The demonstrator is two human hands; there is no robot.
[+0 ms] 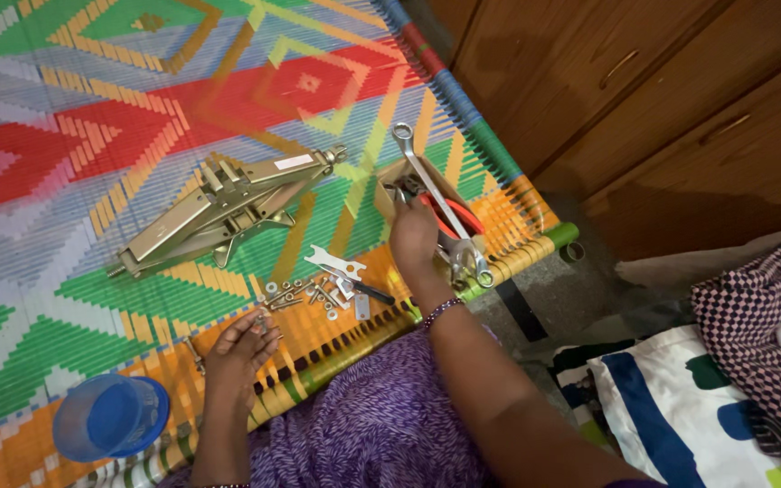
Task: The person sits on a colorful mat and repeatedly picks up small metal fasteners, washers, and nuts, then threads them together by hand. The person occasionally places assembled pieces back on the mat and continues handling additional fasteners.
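Purple patterned fabric [381, 429] on the person's lap sits lowest in view, both forearms rising from it. L hand [239, 352] lies on the woven mat's orange edge, fingers loosely together and part curled, tips touching small silver bolts and nuts [305, 294] scattered just ahead; can't tell if it pinches one. R hand [413, 237] w/ a beaded wrist band reaches into a small open cardboard box [389, 201], fingers bent down inside; whether they're clamped on anything is hidden. Box holds red-handled pliers [458, 217] & other metal tools, and a long silver combination wrench [436, 203] lies across it. Flat stamped steel spanner [334, 264] rests btwn the hands. Further out, a folded gold-coloured scissor jack [223, 208] lies on the bright striped woven cot [65, 136]. Translucent blue plastic cup [110, 417] stands near the L elbow, contents unclear.
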